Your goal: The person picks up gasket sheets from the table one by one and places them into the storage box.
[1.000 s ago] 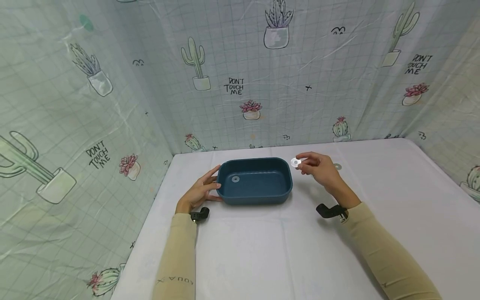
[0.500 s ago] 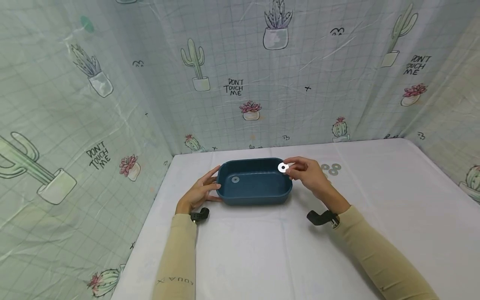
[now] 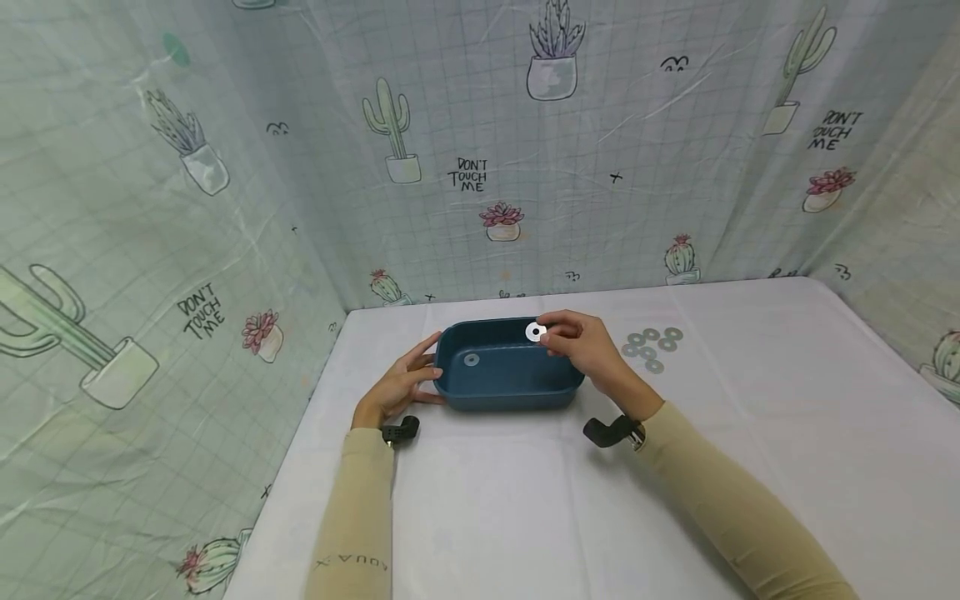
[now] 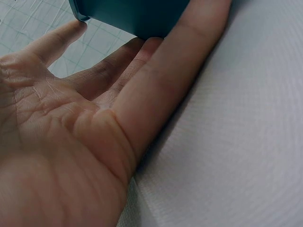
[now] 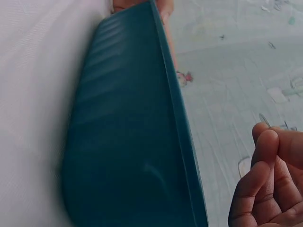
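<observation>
A dark blue rectangular box [image 3: 510,402] with rounded corners stands on the table. My left hand [image 3: 397,383] is spread against its left end; in the left wrist view its mostly straight fingers [image 4: 156,85] touch the box wall [image 4: 128,16]. My right hand [image 3: 588,342] pinches a flat washer [image 3: 530,332] between thumb and fingertips, above the right part of the box. The right wrist view shows this washer [image 5: 264,119] edge-on at the fingertips, higher than the box rim [image 5: 177,104]. Another washer [image 3: 471,360] lies on the box floor, towards the left.
Several more washers [image 3: 652,353] lie in a loose group on the white table [image 3: 495,500], right of the box. A cactus-patterned curtain [image 3: 600,217] hangs behind the table and along its sides. Black wrist cameras [image 3: 609,432] sit on both wrists.
My right hand has carried the washer leftward from beside the box to above it. The washer group on the table has come into view behind it. My left hand has stayed put.
</observation>
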### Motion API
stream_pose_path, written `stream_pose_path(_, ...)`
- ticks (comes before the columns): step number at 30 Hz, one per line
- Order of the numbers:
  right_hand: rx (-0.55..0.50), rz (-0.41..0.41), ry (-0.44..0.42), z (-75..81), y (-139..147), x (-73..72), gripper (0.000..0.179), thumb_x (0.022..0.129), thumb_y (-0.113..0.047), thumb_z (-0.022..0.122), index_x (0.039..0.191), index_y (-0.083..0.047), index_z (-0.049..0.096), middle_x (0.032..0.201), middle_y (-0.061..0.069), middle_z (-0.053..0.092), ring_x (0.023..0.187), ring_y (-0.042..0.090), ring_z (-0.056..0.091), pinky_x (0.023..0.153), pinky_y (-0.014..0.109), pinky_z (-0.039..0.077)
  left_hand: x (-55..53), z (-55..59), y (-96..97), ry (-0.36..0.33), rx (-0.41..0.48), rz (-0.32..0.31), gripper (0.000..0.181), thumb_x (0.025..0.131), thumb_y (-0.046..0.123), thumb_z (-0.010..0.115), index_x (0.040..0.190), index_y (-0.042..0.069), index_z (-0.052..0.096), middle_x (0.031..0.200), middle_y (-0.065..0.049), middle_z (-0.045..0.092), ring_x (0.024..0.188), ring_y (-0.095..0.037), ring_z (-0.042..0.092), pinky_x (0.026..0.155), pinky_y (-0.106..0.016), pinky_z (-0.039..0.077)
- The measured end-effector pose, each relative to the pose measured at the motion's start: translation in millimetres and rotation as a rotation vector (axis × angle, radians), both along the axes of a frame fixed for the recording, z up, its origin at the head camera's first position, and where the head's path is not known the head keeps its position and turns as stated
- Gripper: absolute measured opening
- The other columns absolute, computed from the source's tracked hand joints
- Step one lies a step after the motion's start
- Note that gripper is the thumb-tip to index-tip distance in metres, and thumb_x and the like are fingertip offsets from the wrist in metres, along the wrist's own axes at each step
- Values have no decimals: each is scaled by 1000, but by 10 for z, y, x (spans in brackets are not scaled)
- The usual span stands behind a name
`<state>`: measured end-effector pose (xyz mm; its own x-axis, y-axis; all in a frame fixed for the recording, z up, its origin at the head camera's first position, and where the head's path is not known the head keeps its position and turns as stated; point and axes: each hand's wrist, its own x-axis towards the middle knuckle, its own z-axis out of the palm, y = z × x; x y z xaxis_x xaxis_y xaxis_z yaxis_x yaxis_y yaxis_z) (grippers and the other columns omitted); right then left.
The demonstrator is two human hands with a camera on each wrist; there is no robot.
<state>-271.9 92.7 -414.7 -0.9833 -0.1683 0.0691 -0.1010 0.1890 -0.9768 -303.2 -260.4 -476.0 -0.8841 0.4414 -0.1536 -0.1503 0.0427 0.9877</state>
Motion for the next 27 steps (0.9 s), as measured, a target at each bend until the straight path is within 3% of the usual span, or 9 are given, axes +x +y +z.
stream_pose_path(5,-4,-1,11,38,-179,-65,33,98,-12,69,131,-8,67,107,20,74,86,23,70,90,42,60,1,6,-18,2,1,-7,75,101,6,59,162,40,28,166,-15,26,144,-45,41,90,-59,59)
stream_pose_path(11,-96,-48,-1,60,-399,-225,35,99,-12,67,134,-8,66,96,3,75,82,20,68,75,23,57,-34,19,-71,19,-1,10,75,101,4,59,160,40,32,164,-15,29,141,-45,45,88,-60,59)
stream_pose_path(14,-160,-53,-26,54,-501,-294,35,100,-12,67,134,-10,66,94,-1,74,84,24,68,71,23,55,-41,14,-93,22,-2,4,75,101,4,59,161,40,30,164,-15,28,140,-45,46,89,-61,59)
stream_pose_path(21,-208,-37,-81,-18,-645,-380,33,100,-14,67,133,-13,67,105,10,75,84,23,67,73,27,55,-17,-20,-68,19,3,11,75,101,4,59,161,39,31,165,-17,29,138,-44,48,87,-59,60)
stream_pose_path(24,-214,-58,-105,-65,-671,-424,31,99,-14,68,130,-16,68,102,7,76,81,19,66,71,26,55,-15,-28,-36,14,8,-11,75,101,5,58,161,40,29,166,-16,26,140,-45,46,89,-59,59)
stream_pose_path(27,-236,-64,-125,-102,-713,-481,32,99,-14,68,131,-15,68,97,1,75,82,20,65,69,24,53,-22,-27,-25,1,19,3,73,101,5,59,159,42,33,164,-14,30,141,-44,45,89,-59,60)
